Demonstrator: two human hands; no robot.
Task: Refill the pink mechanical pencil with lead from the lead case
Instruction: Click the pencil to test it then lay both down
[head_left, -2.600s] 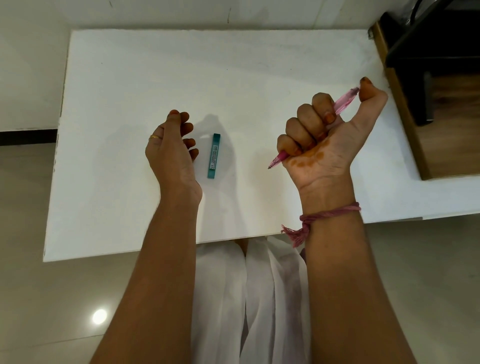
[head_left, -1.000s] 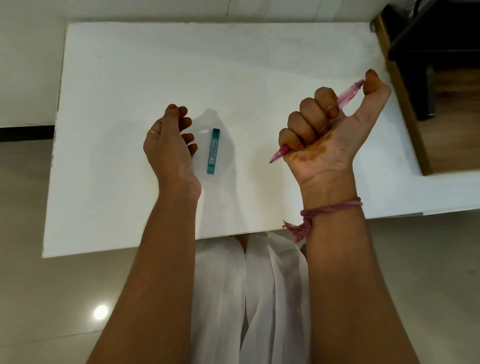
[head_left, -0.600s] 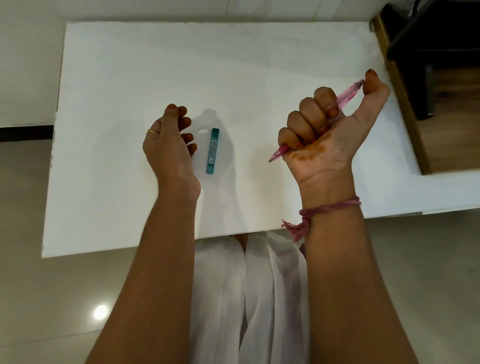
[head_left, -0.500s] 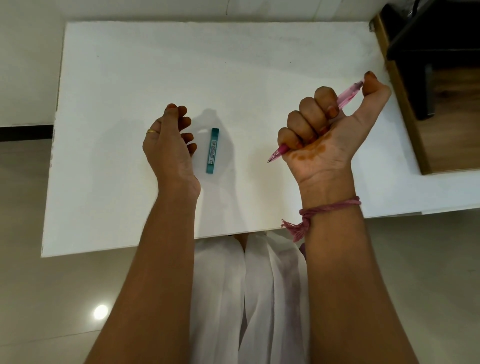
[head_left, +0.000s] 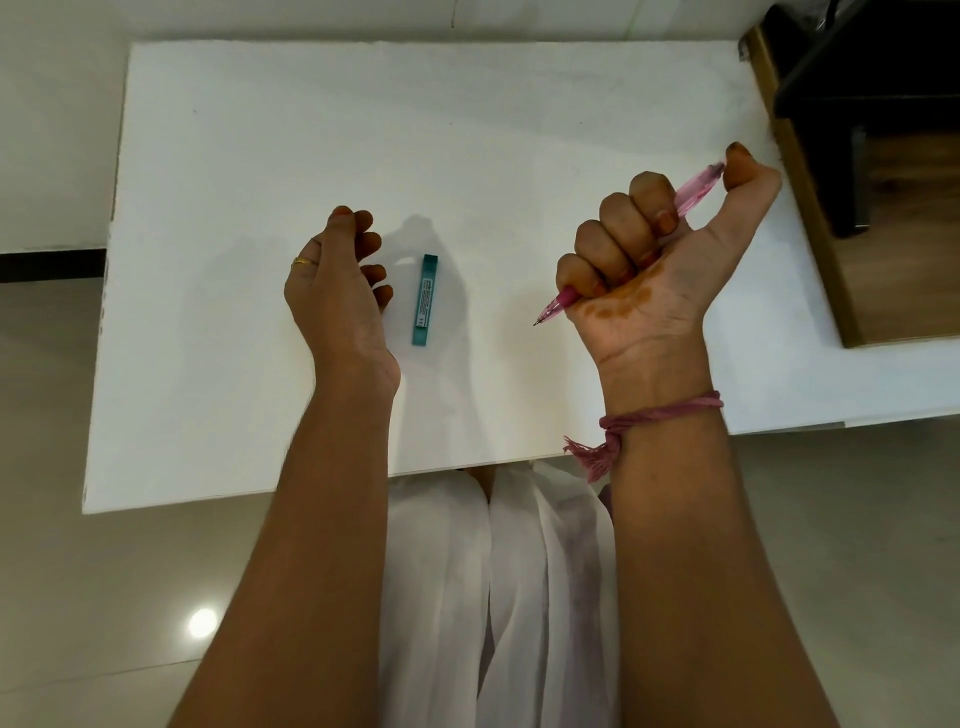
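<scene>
My right hand (head_left: 649, 270) is fisted around the pink mechanical pencil (head_left: 693, 196), held above the white table. Its thumb rests on the pencil's rear end, and the metal tip (head_left: 536, 322) points down to the left. The teal lead case (head_left: 425, 299) lies flat on the table between my hands, lengthwise toward me. My left hand (head_left: 340, 291) hovers just left of the case with fingers loosely curled and nothing in it.
The white table (head_left: 260, 156) has its near edge just above my lap. A wooden and black piece of furniture (head_left: 872, 156) stands against the table's right side. Tiled floor lies to the left and below.
Over the earlier frames the view shifted slightly. Both hands, the pencil and the lead case keep nearly the same places; the thumb stays on the pencil's end.
</scene>
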